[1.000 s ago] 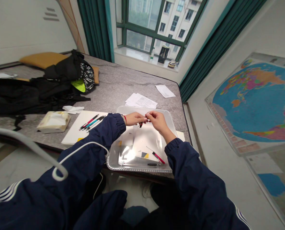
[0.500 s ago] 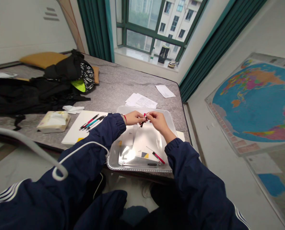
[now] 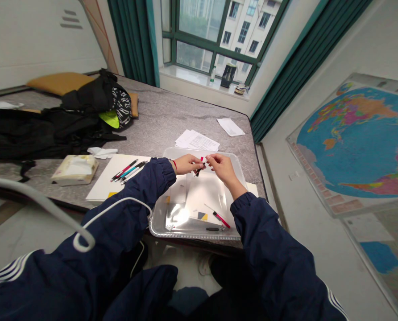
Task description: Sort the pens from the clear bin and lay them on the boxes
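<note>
The slim black-and-red pen pieces (image 3: 200, 170), held in the air above the far part of the wide, clear plastic tray (image 3: 155, 226), seem the likeliest to be dropped: the left hand (image 3: 188, 165) has only a fingertip grip on them, thumb and fingers pressed together around something narrow, so a slight twist could let one spring or roll away. The right hand (image 3: 220, 166) is just beside, thumb and forefinger drawn nearly together; whether that grip has anything tiny in it I cannot tell. A part falling there would probably land in the tray, yet its glossy, glaring floor could let it skid and hide a pale bit. Inside, towards the near edge, lie a red-and-black pen barrel (image 3: 222, 220), a short dark grey cylinder (image 3: 213, 229) and a thin whitish rod (image 3: 209, 208), with a white rectangular sheet or block (image 3: 205, 191) bearing a yellow-and-grey patch. On the grey marbled counter (image 3: 162, 111), well to the left, a cream soft tissue packet (image 3: 72, 177) has white tissue showing on top.
</note>
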Tool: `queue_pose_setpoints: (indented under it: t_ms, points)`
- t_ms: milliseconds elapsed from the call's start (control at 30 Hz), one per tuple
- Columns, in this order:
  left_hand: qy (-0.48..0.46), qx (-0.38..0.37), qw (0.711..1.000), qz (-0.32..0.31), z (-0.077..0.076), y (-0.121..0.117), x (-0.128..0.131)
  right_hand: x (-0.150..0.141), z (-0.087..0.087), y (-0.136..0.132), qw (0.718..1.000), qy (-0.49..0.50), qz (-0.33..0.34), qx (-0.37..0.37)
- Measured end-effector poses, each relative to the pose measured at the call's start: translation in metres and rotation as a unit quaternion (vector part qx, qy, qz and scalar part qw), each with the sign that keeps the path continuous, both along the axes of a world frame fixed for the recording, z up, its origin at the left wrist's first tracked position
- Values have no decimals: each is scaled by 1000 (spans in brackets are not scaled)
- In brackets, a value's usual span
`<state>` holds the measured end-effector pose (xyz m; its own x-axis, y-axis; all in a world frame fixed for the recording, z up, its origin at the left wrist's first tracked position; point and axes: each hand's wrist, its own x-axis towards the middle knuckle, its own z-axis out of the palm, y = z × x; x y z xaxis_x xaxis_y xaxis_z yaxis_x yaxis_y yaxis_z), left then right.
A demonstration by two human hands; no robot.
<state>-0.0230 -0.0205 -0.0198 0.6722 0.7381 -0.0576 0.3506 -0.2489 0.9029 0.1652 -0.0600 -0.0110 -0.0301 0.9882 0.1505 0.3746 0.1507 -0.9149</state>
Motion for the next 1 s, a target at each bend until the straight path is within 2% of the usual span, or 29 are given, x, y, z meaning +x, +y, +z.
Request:
queue_pose_setpoints:
  t_ms: [100, 167, 233, 300, 367, 467, 567, 667, 733, 800, 833, 933, 1000]
  points:
    - [12, 39, 999, -7, -4, 1, 0, 1, 2, 0, 1000, -20, -9, 10]
    - [33, 64, 997, -1, -6, 2, 0, 3, 4, -1, 998, -43, -49, 19]
    - [68, 87, 994, 14, -7, 2, -1, 6, 6, -2, 990, -107, -86, 15]
    - [107, 110, 988, 32, -8, 2, -2, 10, 6, -6, 976, -203, -74, -32]
    - [134, 131, 981, 48, -8, 2, -3, 12, 4, -13, 945, -300, 6, -128]
    - [152, 155, 974, 59, -9, 3, -5, 6, 0, -31, 861, -383, 192, -275]
    - [164, 171, 970, 61, -10, 2, -8, -8, -7, -50, 787, -399, 332, -333]
    - [177, 176, 967, 57, -11, 2, -9, -21, -15, -65, 719, -475, 379, -337]
    - [181, 176, 966, 52, -11, 3, -8, -22, -19, -72, 664, -560, 375, -323]
    - [182, 174, 967, 48, -11, 5, -7, -16, -21, -78, 628, -626, 368, -281]
    - [184, 173, 967, 46, -11, 6, -6, -11, -21, -82, 620, -644, 369, -253]
    - [195, 174, 964, 42, -11, 8, -4, 2, -18, -95, 621, -653, 391, -189]
    - [199, 179, 962, 42, -12, 9, -4, 7, -15, -105, 641, -641, 388, -168]
